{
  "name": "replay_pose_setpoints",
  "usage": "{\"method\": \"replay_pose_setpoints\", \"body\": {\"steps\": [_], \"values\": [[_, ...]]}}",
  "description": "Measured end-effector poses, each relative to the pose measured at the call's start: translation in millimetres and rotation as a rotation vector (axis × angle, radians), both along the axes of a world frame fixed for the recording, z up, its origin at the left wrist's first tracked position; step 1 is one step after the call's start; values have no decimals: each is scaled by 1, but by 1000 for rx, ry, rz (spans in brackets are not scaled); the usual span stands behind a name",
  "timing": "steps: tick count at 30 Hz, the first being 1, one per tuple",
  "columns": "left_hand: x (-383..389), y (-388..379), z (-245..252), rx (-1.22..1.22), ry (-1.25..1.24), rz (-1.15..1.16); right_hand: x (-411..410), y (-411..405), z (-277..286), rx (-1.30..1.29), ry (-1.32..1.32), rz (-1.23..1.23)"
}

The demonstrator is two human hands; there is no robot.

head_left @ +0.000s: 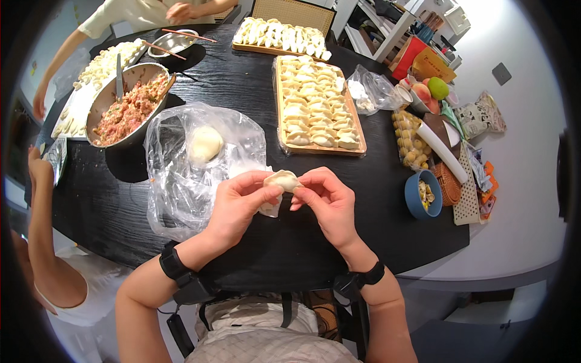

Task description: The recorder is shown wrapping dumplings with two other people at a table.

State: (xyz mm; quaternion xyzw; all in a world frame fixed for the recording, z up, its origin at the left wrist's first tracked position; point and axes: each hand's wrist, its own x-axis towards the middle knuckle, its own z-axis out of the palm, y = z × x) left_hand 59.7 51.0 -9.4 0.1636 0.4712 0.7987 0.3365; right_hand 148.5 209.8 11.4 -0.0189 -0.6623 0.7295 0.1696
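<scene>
Between my two hands, over the near part of the black table [290, 245], is a folded dumpling [283, 180]. My left hand [243, 199] pinches its left end with thumb and fingers. At its right end, the thumb and fingertips of my right hand [324, 195] grip the edge. A clear plastic bag [181, 195] lies spread to the left, with a ball of dough [205, 144] in or on it. Beyond my hands, a wooden tray [327, 151] holds rows of folded dumplings [321, 119].
Far left are a bowl of minced filling [129, 111], dough pieces [106, 61], and a steel bowl [172, 44] with chopsticks. Another dumpling tray [272, 49] stands at the back. Rightward are a blue bowl [423, 195] and bagged yellow fruit [411, 138]. Two people are at the table's left and far sides.
</scene>
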Motion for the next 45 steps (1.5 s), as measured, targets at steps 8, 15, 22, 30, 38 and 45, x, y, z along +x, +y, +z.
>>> {"method": "replay_pose_setpoints", "body": {"steps": [8,15,22,30,38,45], "values": [[-2,-1,-2,16,178,85,1,8,6,-61,-116,0],[1,0,4,-44,294,63,-1,16,5,188,-53,28],[1,-2,3,-149,488,58,0,8,9,279,-70,14],[9,0,9,-201,486,106,1,8,5,247,-90,66],[17,0,7,-246,486,185,0,-5,0,198,-61,44],[19,-3,2,-217,453,187,1,-10,-1,219,-39,36]]}}
